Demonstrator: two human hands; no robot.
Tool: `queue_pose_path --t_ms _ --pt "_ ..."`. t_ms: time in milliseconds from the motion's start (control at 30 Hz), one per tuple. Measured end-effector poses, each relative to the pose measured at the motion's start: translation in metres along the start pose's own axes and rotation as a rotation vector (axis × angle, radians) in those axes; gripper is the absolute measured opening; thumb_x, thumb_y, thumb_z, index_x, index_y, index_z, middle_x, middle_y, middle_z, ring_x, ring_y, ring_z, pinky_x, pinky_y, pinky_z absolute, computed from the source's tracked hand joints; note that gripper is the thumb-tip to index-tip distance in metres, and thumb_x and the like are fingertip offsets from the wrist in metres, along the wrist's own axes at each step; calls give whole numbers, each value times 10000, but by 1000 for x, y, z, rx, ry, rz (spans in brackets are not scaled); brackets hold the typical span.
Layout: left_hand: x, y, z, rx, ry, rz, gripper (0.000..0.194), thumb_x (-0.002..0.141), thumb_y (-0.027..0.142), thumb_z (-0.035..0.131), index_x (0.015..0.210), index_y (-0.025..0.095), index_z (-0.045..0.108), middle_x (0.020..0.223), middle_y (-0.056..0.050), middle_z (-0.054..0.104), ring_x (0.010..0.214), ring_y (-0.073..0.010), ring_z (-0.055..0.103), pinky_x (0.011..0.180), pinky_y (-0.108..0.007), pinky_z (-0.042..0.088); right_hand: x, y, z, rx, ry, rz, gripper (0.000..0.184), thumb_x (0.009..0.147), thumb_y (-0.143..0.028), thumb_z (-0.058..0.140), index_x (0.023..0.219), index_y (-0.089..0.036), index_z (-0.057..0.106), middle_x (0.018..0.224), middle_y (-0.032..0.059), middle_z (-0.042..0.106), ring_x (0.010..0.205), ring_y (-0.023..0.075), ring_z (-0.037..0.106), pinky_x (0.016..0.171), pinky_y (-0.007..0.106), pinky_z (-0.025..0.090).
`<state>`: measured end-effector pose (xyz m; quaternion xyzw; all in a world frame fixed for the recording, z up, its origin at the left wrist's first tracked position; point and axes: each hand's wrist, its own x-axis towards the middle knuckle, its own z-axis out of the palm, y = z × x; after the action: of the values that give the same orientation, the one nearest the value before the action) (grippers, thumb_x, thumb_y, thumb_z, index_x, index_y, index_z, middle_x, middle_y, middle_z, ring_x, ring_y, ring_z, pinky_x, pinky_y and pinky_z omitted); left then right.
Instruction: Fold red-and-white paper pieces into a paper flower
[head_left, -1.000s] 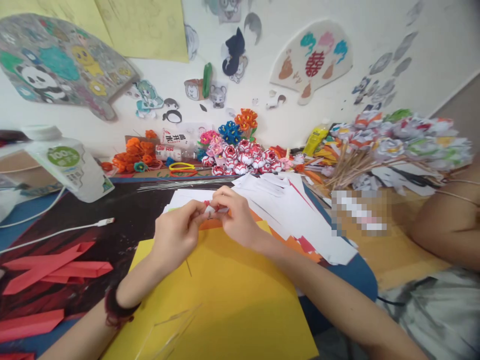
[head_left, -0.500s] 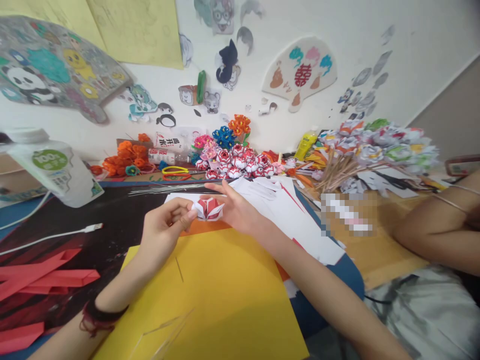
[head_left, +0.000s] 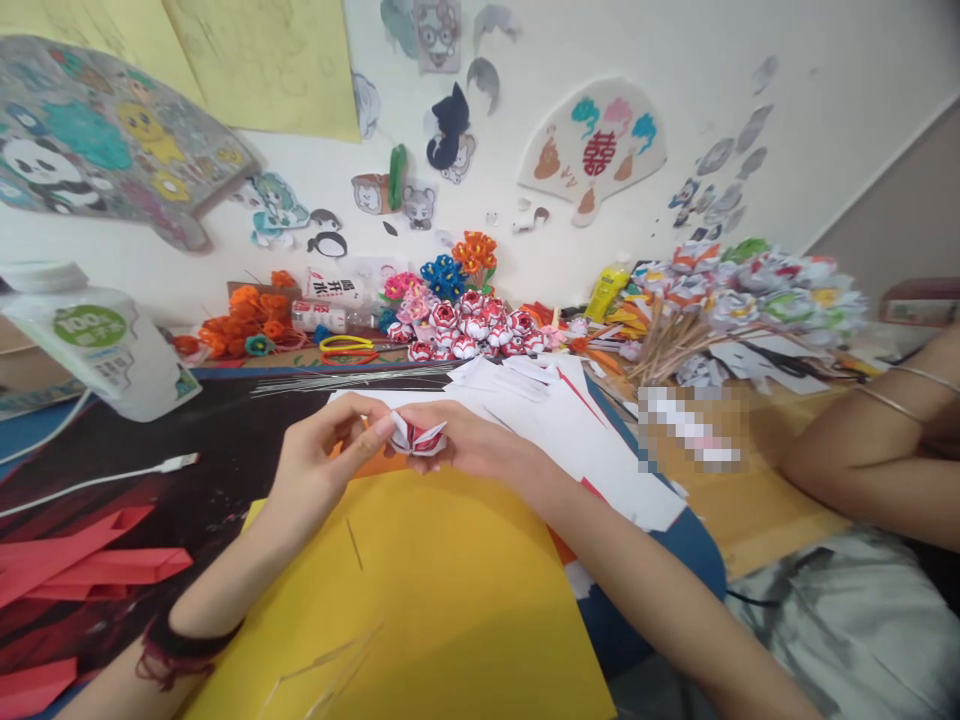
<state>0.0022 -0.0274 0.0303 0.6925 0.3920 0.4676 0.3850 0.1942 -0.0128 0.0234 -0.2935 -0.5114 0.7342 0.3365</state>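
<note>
Cluttered craft table (head_left: 247, 440), folded paper flower (head_left: 420, 436) between both hands.

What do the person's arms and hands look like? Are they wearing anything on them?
Both arms are bare, with no sleeves and no gloves. The left hand has a dark band with reddish strands around its wrist, like a hair tie or bracelet. The right hand wears nothing that shows: no ring, watch or band. The fingernails look short and plain.

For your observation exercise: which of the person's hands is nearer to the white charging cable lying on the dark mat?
Left. The left hand is just right of the cable's plug, while the right hand lies farther right, beyond the paper flower.
</note>
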Motion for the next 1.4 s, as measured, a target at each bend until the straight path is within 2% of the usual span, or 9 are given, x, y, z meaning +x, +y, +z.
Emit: queue_pose_path --t_ms 167,300,467,567,833,933,1033,1167,1400 --pt "1 3 2 -95 -70 -4 176 843 360 700 790 204 640 794 -3 586 718 -133 567 676 -273 455 -1 3 -3 -85 -58 -22 298 805 -477 672 724 -194 624 680 -35 568 539 78 461 504 229 335" --pt "-1 4 5 -147 -85 -40 177 827 329 719 746 191 645 751 -5 596 693 -136 591 666 -275 482 -5 1 -3 -148 -112 -48 386 775 -562 679 782 -177 651 699 -25 578 549 74 445 513 230 331" --pt "-3 9 6 -301 -89 -178 207 776 315 759 708 168 631 677 -2 616 589 -143 618 573 -270 508 -6 3 1 -120 -236 -100 553 767 -722 589 772 -170 626 743 5 610 527 68 438 496 226 324" --pt "-3 9 8 -312 -90 -262 238 745 325 782 683 158 624 646 -7 638 588 -144 625 577 -254 506 -4 7 -1 -155 -208 -52 588 728 -732 629 789 -147 637 756 24 619 542 66 459 488 210 323" --pt "-6 10 11 -131 29 -135 308 719 389 790 650 158 597 595 2 612 555 -136 606 541 -237 475 -2 13 -4 -172 -196 -71 577 770 -703 614 778 -126 633 735 31 612 539 63 471 469 190 338" --pt "-6 12 13 -148 -9 -140 322 750 408 761 671 156 578 594 -5 621 539 -139 607 520 -236 466 -1 18 -5 -118 -219 -90 579 783 -711 592 758 -132 608 748 32 619 525 61 470 476 197 364" --pt "-5 11 14 -288 -126 -208 311 780 395 740 693 147 573 600 -2 636 515 -121 603 517 -222 462 2 23 -8 -94 -249 -61 629 806 -762 498 821 -141 599 785 41 646 479 50 448 438 194 332" --pt "-3 10 14 -414 -173 -194 269 827 347 710 708 134 595 617 10 627 538 -80 572 534 -187 445 6 24 -11 -105 -231 -32 650 847 -760 419 871 -137 600 743 48 677 400 51 433 370 192 295" --pt "-2 11 8 -365 -274 -136 270 805 363 746 784 149 582 694 -2 650 567 -147 654 592 -265 499 5 16 -8 -50 -269 -1 594 902 -699 378 814 -148 582 664 31 669 351 50 401 330 191 262"
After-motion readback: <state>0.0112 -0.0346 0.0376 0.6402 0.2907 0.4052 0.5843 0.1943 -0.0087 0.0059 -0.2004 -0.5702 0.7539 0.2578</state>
